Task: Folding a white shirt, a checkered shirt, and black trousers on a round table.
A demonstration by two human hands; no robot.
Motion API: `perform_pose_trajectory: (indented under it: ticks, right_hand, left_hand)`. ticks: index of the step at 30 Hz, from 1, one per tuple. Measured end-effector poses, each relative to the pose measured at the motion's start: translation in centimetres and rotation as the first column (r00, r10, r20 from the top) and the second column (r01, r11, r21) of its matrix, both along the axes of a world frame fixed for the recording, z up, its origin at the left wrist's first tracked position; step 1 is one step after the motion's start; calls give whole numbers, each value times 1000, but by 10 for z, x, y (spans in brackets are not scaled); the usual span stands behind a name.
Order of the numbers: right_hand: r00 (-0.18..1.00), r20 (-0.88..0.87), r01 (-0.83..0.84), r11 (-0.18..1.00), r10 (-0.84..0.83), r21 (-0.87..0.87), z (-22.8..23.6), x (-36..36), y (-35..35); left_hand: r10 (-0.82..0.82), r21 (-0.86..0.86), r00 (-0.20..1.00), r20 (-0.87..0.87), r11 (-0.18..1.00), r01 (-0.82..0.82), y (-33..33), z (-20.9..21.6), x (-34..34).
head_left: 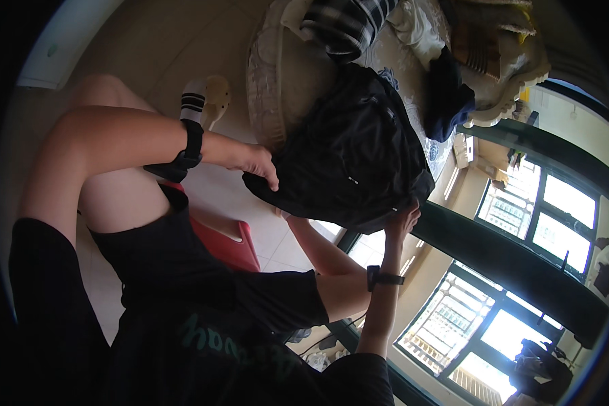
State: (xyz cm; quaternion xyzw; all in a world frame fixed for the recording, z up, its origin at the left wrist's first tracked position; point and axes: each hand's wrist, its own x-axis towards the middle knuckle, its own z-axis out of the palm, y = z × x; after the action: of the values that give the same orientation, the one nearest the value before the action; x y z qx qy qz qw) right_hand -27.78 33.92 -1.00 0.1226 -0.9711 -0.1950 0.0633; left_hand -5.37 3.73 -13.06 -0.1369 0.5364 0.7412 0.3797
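A black backpack (348, 159) lies in front of me, its near end toward my lap and its far part against the patterned sofa. My left hand (257, 164) is closed at the backpack's left corner, fingers bent over the dark fabric. At the near right edge, my right hand (402, 220) grips the backpack with its fingers wrapped round the fabric. Small light marks show on the bag's front. Its underside and whatever is inside are hidden. Dark bands circle both of my forearms near the wrists.
A pale patterned sofa (267, 74) holds a black-and-white checked cloth (348, 27) and dark blue clothing (450, 101). A red stool (227, 237) is beneath me. One foot wears a striped sock (193, 100) and a light slipper (216, 98). Windows (480, 325) are at the right.
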Motion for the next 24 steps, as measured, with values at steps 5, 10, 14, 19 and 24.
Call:
perform_pose_trajectory:
  ticks: [5,10,14,19,24]
  right_hand:
    - [740,183,-463,687,647,-560,13,34,-74]
    - [615,288,-519,651,734,-554,5,67,-129]
    - [686,286,-481,712,669,-511,0,52,-126]
    - [755,174,-489,720,632,-493,2,26,-116]
    - [812,186,-450,796,554,-404,-1,8,-94]
  left_hand:
    - [20,50,1000,24,999,-21,3,2,-3]
    - [123,152,991,-55,982,-113,7,2,0]
    - [30,40,997,-77,999,-27,12,15,-7]
    - [-28,30,999,39,999,27,2,38,1]
    - [122,-106,991,58,988,-116,1,65,8]
